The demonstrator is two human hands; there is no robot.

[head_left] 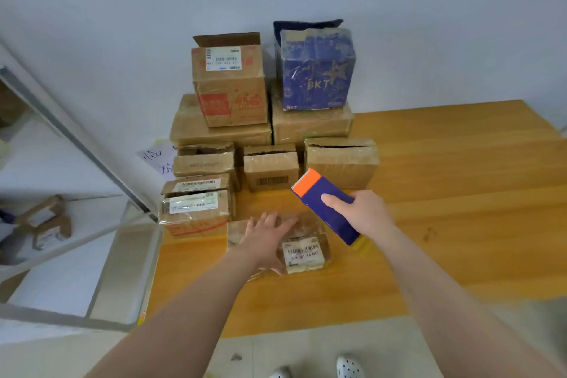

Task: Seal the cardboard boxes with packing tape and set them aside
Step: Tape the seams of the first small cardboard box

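Note:
A small flat cardboard box (303, 250) with a white barcode label lies on the wooden table (445, 193) in front of me. My left hand (265, 238) rests flat on the box's left part, fingers spread, pressing it down. My right hand (360, 212) grips a blue tape dispenser (325, 207) with an orange toothed head, held tilted just above the box's right side. The roll itself is hidden inside the dispenser.
Several cardboard boxes (228, 83) are stacked against the wall at the table's back, with a blue BKT box (316, 70) on top at right. Smaller boxes (196, 209) sit at the left. A glass shelf (76, 138) stands left of the table.

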